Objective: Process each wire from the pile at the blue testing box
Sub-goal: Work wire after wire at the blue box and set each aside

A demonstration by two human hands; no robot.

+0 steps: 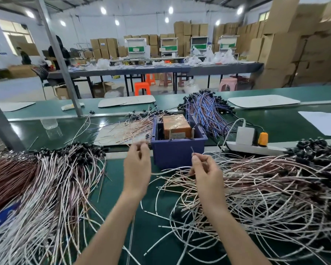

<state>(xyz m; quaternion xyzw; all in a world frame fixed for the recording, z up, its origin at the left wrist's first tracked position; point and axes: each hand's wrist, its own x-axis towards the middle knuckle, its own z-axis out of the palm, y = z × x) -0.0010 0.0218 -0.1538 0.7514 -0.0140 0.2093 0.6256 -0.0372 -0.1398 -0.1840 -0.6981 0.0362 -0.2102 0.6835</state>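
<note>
Head view: a thin wire (191, 150) stands in front of the blue testing box (178, 152), its bare tip poking up just above the right hand (204, 173), whose thumb and forefinger are pinched narrow on it. The left hand (137, 167) is raised at the box's front left corner, fingers bunched and blurred; whether they hold anything I cannot tell. An orange block (177, 127) sits inside the box. The loose pile (256, 184) spreads to the box's right, a combed bundle (46, 178) to its left, blue-purple wires (206, 109) behind it, and a power strip (246, 144) just beside its right wall.
</note>
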